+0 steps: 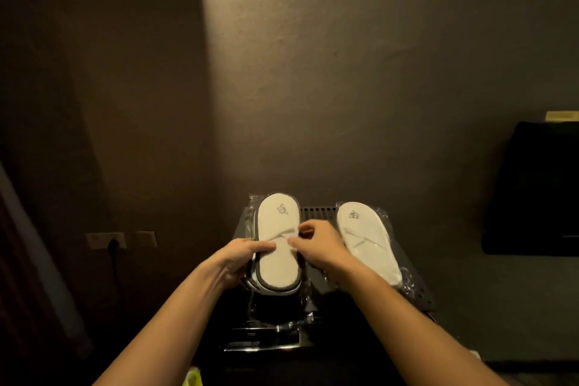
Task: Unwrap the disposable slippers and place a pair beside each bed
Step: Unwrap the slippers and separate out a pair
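A white pair of disposable slippers with dark edging, stacked sole to sole in clear plastic wrap, is held above a small black appliance against the wall. My left hand grips its left edge, thumb on top. Pinching at the slipper's middle from the right side is my right hand. A second wrapped pair of slippers lies on the appliance top to the right, partly behind my right wrist. Loose clear wrap hangs below the held pair.
A dark wall-mounted screen hangs at the right. Wall sockets with a black plug and cable sit low on the left. A curtain edge runs down the far left. Something yellow-green shows at the bottom edge.
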Motion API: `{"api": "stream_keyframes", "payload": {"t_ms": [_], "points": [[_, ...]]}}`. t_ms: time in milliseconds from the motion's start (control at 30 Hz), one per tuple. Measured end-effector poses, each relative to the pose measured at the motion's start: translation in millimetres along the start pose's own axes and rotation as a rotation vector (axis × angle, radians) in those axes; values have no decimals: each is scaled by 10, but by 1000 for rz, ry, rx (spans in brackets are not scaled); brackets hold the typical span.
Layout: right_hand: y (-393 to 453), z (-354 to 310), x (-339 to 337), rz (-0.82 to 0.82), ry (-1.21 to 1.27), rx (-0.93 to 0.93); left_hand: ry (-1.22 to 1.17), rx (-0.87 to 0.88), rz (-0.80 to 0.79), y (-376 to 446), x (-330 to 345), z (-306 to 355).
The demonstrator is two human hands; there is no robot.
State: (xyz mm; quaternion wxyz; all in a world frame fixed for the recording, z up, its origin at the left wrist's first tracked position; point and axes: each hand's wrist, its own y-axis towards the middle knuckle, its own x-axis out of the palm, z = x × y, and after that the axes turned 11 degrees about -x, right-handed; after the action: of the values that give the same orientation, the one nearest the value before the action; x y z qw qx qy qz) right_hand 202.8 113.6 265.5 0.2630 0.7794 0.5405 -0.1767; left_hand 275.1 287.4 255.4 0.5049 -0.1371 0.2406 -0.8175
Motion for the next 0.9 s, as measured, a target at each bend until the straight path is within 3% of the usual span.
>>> {"api": "stream_keyframes", "payload": {"t_ms": [167,267,400,567,667,767,833,900], "points": [[-64,47,162,-61,-50,-7,155,42,121,182,-18,40],[-42,23,233,-51,-65,-10,342,137,306,244,-38,73],[-24,-6,351,-28,-115,-31,684,142,558,244,-132,33],[-71,-72,402,-15,-150,-21,734,163,571,238,-141,-3],[-90,-154,361,-86,-175,-34,773,178,599,108,-76,15],[-194,-223,54,-65,22,-135,778,370,756,-123,24,-6],[-354,-174,-362,104,75,-215,665,614,860,-311,158,-38],[-472,88,-762,257,-81,-155,568,819,804,-456,367,-26]]}}
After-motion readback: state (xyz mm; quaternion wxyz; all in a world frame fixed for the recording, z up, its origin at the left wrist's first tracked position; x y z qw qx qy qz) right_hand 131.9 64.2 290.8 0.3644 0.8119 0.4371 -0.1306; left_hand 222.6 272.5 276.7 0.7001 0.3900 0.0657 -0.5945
